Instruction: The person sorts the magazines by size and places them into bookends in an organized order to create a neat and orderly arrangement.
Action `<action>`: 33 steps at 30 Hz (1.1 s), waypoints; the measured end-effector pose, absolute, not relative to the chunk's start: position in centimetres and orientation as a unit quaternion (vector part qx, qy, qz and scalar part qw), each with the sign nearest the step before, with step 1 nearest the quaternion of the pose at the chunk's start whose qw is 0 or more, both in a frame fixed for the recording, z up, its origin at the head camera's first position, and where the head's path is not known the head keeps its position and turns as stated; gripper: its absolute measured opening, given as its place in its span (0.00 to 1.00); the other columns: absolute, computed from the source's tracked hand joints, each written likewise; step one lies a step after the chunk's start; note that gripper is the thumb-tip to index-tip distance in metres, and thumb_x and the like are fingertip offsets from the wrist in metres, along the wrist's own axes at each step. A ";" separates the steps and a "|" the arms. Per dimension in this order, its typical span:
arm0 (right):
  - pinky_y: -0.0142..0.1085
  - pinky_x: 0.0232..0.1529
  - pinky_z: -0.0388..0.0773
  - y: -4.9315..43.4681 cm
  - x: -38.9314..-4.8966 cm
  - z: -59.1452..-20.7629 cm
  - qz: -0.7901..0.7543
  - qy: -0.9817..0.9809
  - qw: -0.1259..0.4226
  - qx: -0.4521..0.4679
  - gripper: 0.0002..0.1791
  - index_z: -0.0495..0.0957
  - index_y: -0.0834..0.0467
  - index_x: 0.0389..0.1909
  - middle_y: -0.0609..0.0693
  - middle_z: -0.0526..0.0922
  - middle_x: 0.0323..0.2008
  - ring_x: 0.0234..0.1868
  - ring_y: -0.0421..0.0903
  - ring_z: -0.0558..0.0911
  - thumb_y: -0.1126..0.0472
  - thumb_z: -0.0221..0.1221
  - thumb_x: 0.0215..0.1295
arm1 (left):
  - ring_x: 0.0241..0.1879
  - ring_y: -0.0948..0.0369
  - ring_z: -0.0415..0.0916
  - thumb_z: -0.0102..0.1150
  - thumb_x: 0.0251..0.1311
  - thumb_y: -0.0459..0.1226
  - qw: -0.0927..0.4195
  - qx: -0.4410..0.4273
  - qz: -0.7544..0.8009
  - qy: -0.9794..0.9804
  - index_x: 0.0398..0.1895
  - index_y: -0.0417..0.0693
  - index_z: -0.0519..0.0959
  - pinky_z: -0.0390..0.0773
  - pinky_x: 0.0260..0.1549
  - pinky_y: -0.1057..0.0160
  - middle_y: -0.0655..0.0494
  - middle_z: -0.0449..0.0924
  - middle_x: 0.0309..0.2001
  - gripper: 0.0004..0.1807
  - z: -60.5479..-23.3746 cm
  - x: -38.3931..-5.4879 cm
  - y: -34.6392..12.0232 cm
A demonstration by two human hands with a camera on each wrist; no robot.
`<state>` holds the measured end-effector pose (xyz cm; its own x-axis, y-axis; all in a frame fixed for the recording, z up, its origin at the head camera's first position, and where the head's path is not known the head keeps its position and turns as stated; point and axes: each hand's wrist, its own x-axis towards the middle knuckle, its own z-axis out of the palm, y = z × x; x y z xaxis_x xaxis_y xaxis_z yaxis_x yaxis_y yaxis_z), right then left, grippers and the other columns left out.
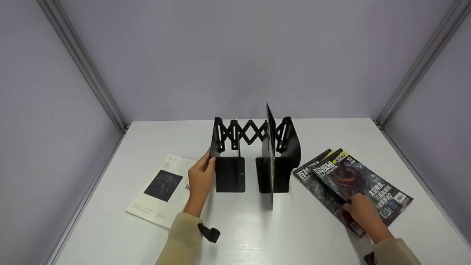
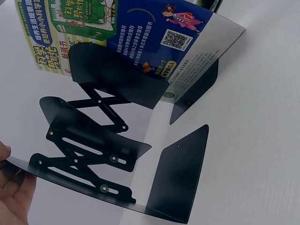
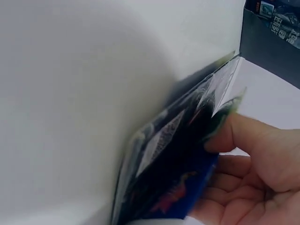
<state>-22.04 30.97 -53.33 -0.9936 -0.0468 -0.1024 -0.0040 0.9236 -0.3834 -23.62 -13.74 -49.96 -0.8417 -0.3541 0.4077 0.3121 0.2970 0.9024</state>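
Observation:
A black expandable bookend [image 1: 230, 175] with scissor-like crossbars stands mid-table. Its left end panel is pinched by my left hand [image 1: 200, 175], thumb in front; only part of that hand shows in the left wrist view. One thin magazine [image 1: 272, 176] stands upright near the bookend's right end, its blue and green back cover [image 2: 140, 47] facing left. At the right lie two dark-covered magazines, overlapping. My right hand [image 1: 362, 210] pinches the near left edge of the upper magazine [image 1: 368, 180]. In the right wrist view, thumb and fingers hold the magazine's edge, with its blue back [image 3: 187, 199] showing.
On the left of the white table [image 1: 235, 228] a cream book [image 1: 147, 211] with a dark picture lies flat, partly behind my left arm. The lower dark magazine [image 1: 320, 191] sits under the upper one. Pale walls [image 1: 239, 55] enclose the table's back and sides.

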 end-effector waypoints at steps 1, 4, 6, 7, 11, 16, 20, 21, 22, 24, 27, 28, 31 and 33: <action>0.33 0.18 0.64 31.0 -22.0 -53.3 -0.198 0.979 0.051 -0.007 0.17 0.67 0.58 0.13 0.48 0.70 0.13 0.16 0.42 0.68 0.68 0.58 0.60 | 0.59 0.48 0.79 0.59 0.68 0.32 0.279 0.015 -0.594 -0.754 0.61 0.37 0.77 0.82 0.55 0.56 0.41 0.80 0.59 0.19 -49.9 -23.6 -13.7; 0.34 0.19 0.66 31.2 -21.8 -53.4 -0.206 0.978 0.039 0.009 0.15 0.71 0.61 0.15 0.51 0.74 0.15 0.18 0.44 0.70 0.71 0.55 0.61 | 0.60 0.49 0.79 0.58 0.68 0.32 0.273 0.019 -0.597 -0.754 0.61 0.38 0.78 0.81 0.56 0.56 0.41 0.80 0.59 0.19 -49.9 -23.6 -13.7; 0.35 0.20 0.66 31.3 -21.5 -53.4 -0.208 0.978 0.030 0.014 0.13 0.74 0.63 0.16 0.53 0.77 0.16 0.20 0.45 0.71 0.72 0.54 0.60 | 0.60 0.49 0.79 0.58 0.68 0.32 0.270 0.022 -0.597 -0.755 0.61 0.38 0.78 0.81 0.56 0.56 0.41 0.80 0.59 0.19 -50.0 -23.6 -13.7; 0.35 0.20 0.66 31.3 -21.4 -53.5 -0.208 0.978 0.024 0.014 0.13 0.74 0.64 0.16 0.54 0.78 0.17 0.20 0.46 0.71 0.73 0.53 0.59 | 0.60 0.49 0.79 0.59 0.68 0.32 0.268 0.024 -0.600 -0.753 0.61 0.39 0.78 0.81 0.56 0.56 0.42 0.80 0.59 0.19 -49.9 -23.6 -13.7; 0.37 0.19 0.68 31.7 -20.7 -53.8 -0.216 0.976 -0.008 0.014 0.10 0.80 0.71 0.21 0.63 0.82 0.20 0.19 0.47 0.71 0.75 0.52 0.56 | 0.60 0.49 0.79 0.59 0.68 0.32 0.268 0.021 -0.603 -0.751 0.61 0.38 0.77 0.81 0.57 0.55 0.42 0.80 0.59 0.19 -49.9 -23.6 -13.7; 0.43 0.23 0.77 32.0 -20.1 -54.0 -0.230 0.973 -0.024 0.018 0.14 0.81 0.79 0.42 0.76 0.83 0.36 0.25 0.52 0.79 0.76 0.53 0.59 | 0.60 0.50 0.79 0.59 0.68 0.32 0.271 0.017 -0.602 -0.751 0.61 0.38 0.78 0.81 0.56 0.55 0.42 0.80 0.59 0.19 -50.0 -23.5 -13.7; 0.45 0.27 0.81 32.1 -19.6 -54.0 -0.240 0.970 -0.028 0.023 0.14 0.79 0.79 0.46 0.76 0.82 0.42 0.34 0.58 0.85 0.75 0.55 0.61 | 0.60 0.49 0.79 0.59 0.68 0.32 0.279 0.015 -0.596 -0.752 0.61 0.38 0.78 0.81 0.56 0.55 0.42 0.80 0.59 0.19 -49.9 -23.5 -13.8; 0.46 0.28 0.82 32.1 -19.5 -54.0 -0.243 0.969 -0.033 0.023 0.14 0.79 0.79 0.46 0.76 0.82 0.42 0.34 0.59 0.86 0.75 0.56 0.61 | 0.59 0.49 0.79 0.58 0.68 0.32 0.281 0.014 -0.595 -0.753 0.61 0.37 0.78 0.82 0.55 0.55 0.42 0.80 0.58 0.19 -49.9 -23.5 -13.8; 0.46 0.28 0.82 32.1 -19.3 -54.0 -0.244 0.969 -0.040 0.023 0.14 0.80 0.78 0.45 0.76 0.82 0.41 0.34 0.60 0.86 0.75 0.57 0.61 | 0.59 0.49 0.79 0.58 0.68 0.32 0.282 0.014 -0.594 -0.753 0.61 0.37 0.78 0.82 0.55 0.55 0.42 0.80 0.58 0.19 -49.9 -23.6 -13.8; 0.46 0.26 0.83 32.0 -19.0 -54.0 -0.252 0.966 -0.049 0.029 0.13 0.80 0.78 0.45 0.75 0.83 0.40 0.32 0.60 0.86 0.75 0.58 0.60 | 0.59 0.49 0.79 0.58 0.68 0.32 0.282 0.014 -0.595 -0.752 0.61 0.38 0.77 0.82 0.54 0.55 0.41 0.80 0.59 0.19 -49.9 -23.7 -13.8; 0.40 0.22 0.80 32.0 -18.4 -53.9 -0.271 0.960 -0.045 0.050 0.14 0.79 0.77 0.47 0.75 0.83 0.41 0.29 0.55 0.85 0.74 0.57 0.61 | 0.59 0.49 0.80 0.58 0.68 0.32 0.280 0.015 -0.597 -0.752 0.61 0.38 0.77 0.83 0.54 0.56 0.41 0.80 0.59 0.19 -50.0 -23.7 -13.8; 0.38 0.21 0.79 32.0 -18.2 -53.9 -0.278 0.958 -0.040 0.059 0.15 0.79 0.77 0.48 0.75 0.83 0.42 0.29 0.54 0.84 0.74 0.57 0.62 | 0.59 0.49 0.80 0.58 0.68 0.32 0.280 0.016 -0.597 -0.752 0.61 0.38 0.77 0.83 0.54 0.57 0.41 0.80 0.59 0.19 -50.0 -23.7 -13.8; 0.33 0.19 0.74 31.9 -17.5 -53.9 -0.292 0.952 -0.045 0.083 0.16 0.78 0.76 0.50 0.75 0.82 0.44 0.28 0.53 0.83 0.73 0.56 0.62 | 0.58 0.48 0.80 0.58 0.68 0.32 0.282 0.013 -0.596 -0.752 0.61 0.37 0.78 0.83 0.53 0.57 0.40 0.80 0.58 0.19 -50.0 -23.8 -13.8; 0.37 0.21 0.78 31.8 -17.0 -54.0 -0.296 0.949 -0.067 0.088 0.16 0.79 0.76 0.50 0.75 0.82 0.44 0.30 0.59 0.85 0.73 0.56 0.62 | 0.58 0.48 0.80 0.58 0.68 0.31 0.282 0.011 -0.598 -0.750 0.61 0.37 0.78 0.83 0.54 0.57 0.40 0.80 0.58 0.19 -50.1 -23.8 -13.8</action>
<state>-17.01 31.78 -54.04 -0.9753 0.2074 0.0756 0.1278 0.8095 -0.5730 -23.80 -13.81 -50.07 -0.8406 -0.3534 0.4104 0.3217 0.2837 0.9033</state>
